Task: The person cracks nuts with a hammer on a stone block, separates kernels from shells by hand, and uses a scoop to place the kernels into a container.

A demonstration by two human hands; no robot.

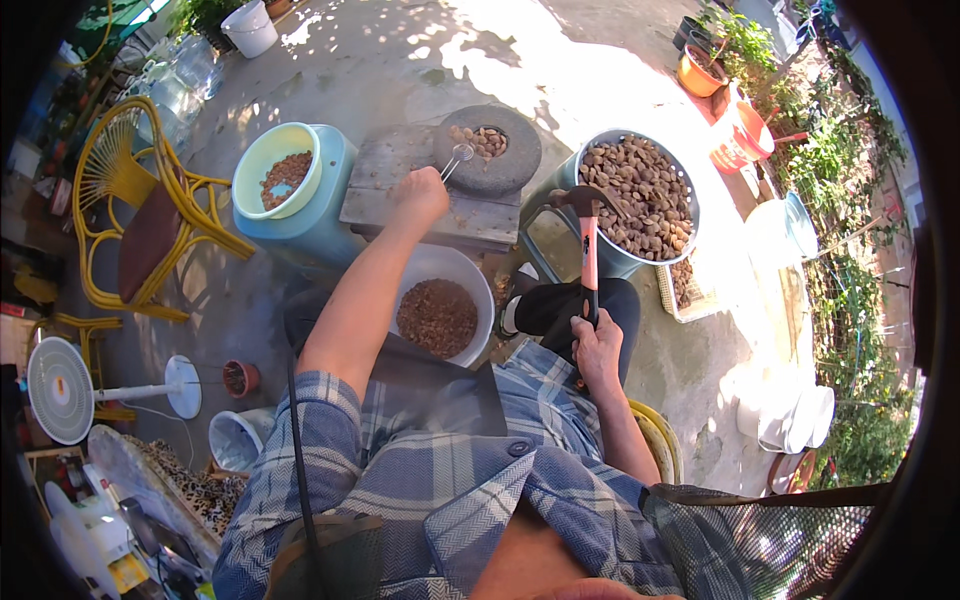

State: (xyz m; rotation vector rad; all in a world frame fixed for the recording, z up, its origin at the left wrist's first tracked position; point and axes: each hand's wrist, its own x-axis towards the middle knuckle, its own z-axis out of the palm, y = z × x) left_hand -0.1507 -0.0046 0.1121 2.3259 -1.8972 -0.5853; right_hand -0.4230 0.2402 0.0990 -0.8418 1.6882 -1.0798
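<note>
My left hand (421,199) grips a small metal tool with a coiled wire head (462,153), held at the near edge of a round stone ring (487,150). Brown nuts or fruit stones (491,141) lie in the ring's hollow, on a wooden block (405,169). My right hand (598,349) holds a claw hammer (589,247) by its black and pink handle, head up, in front of a large tub's rim (582,150) full of brown stones (637,202). Between my knees stands a white bucket (484,300) of brown fragments (437,317).
A pale green bowl (241,180) with brown kernels stands on an upturned blue tub (337,195) at the left. Beyond it is a yellow cane chair (150,217). A cream basket (694,307) is at the right, and a white fan (61,390) at lower left.
</note>
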